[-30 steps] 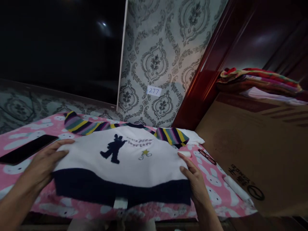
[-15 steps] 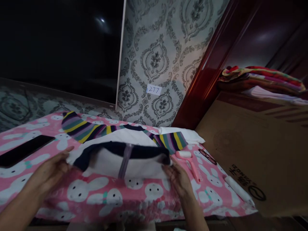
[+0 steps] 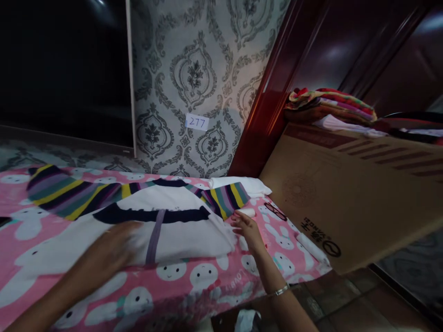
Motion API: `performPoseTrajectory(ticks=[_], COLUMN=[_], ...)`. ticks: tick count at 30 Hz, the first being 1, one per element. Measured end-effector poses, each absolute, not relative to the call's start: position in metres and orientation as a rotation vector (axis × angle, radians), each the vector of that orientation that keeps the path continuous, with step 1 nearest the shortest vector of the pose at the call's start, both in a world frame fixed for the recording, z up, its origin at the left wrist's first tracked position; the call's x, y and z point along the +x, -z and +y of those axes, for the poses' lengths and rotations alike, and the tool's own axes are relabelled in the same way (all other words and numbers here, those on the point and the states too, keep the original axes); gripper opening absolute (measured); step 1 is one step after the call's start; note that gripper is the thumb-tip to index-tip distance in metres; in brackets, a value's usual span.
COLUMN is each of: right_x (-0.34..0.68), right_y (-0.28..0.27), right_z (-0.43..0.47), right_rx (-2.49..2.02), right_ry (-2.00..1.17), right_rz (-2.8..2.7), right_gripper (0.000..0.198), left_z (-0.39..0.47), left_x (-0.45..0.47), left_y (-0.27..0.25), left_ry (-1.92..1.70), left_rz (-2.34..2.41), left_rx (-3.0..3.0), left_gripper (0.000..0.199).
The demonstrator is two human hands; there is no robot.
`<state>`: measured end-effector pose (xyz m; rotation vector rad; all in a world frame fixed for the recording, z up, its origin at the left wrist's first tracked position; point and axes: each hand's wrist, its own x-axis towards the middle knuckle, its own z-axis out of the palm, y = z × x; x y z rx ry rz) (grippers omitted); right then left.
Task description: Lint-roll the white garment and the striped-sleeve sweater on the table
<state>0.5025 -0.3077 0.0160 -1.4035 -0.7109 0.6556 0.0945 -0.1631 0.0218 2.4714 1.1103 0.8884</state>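
Observation:
A white long-sleeved shirt with striped sleeves lies spread on the pink bunny-print cloth. Its lower part is folded up over the body, showing a navy hem band and a purple strip. Above the shirt's left side, my left hand is blurred, its visible finger stretched out and nothing seen in it. My right hand is open, fingers apart, beside the right edge of the fold and below the striped cuff. Behind its fingers shows the white roller of a lint roller; the pink handle is mostly hidden.
A folded white cloth lies by the wall, with glasses and a white roll to the right. A large cardboard box stands at the right, folded fabrics on top. A dark phone shows at the left edge.
The hem that both hands held raised now lies flat on the shirt. Both hands have let go; the left has moved in over the fabric. The view has turned right.

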Motion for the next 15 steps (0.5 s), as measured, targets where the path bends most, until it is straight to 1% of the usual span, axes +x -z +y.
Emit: performPoseTrajectory(ticks=[2,3,6,8,9,11,13,15], right_x=[0.498,0.491,0.46,0.441,0.434,0.426,0.423,0.42], right_y=[-0.008,-0.004,0.009,0.013,0.013,0.012,0.007,0.001], right_z=[-0.305,-0.306,-0.313,-0.316,-0.315,-0.311,-0.306,-0.307], right_rx=[-1.532,-1.588,-1.677,-1.728,-1.78,-1.905,-1.974,-1.963], right_ry=[-0.61,-0.563,-0.308,-0.178,-0.143,-0.118,-0.124,-0.127], right_rz=[-0.907,-1.048,-1.556,-1.841,-1.922,-1.975,-1.934,-1.893], right_gripper=[0.061,0.062,0.072,0.081,0.081,0.071,0.061,0.06], left_z=[-0.167,-0.167,-0.162,-0.157,-0.154,-0.149,-0.146,-0.144], left_x=[0.108,0.109,0.096,0.084,0.08,0.075,0.073,0.07], left_y=[-0.005,0.005,0.027,0.032,0.031,0.024,0.012,0.0], left_ry=[-0.649,-0.603,-0.691,-0.711,-0.68,-0.582,-0.51,-0.496], left_rz=[0.882,0.862,0.98,1.031,1.043,1.088,1.157,1.202], left_rx=[2.732,2.803,2.866,2.87,2.864,2.811,2.732,2.698], left_gripper=[0.059,0.061,0.065,0.068,0.07,0.071,0.065,0.059])
